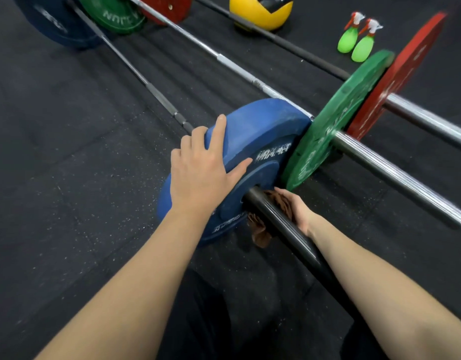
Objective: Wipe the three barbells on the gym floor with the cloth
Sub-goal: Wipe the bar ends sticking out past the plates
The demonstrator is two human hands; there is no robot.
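Observation:
Three barbells lie side by side on the black rubber floor. The nearest one carries a blue plate (260,131) and ends in a dark sleeve (281,224) pointing toward me. My left hand (203,165) rests flat on the blue plate's rim, fingers spread. My right hand (295,209) grips a brown cloth (259,229) wrapped round the dark sleeve right beside the plate; part of the cloth hangs below the sleeve. The middle barbell has a green plate (338,115) and a chrome sleeve (395,175). The far barbell has a red plate (395,74).
Two green spray bottles (356,42) stand on the floor at the back right. A yellow medicine ball (260,14) sits behind the far bar. At the top left lie the other plates: blue (50,24), green (115,14), red (167,6).

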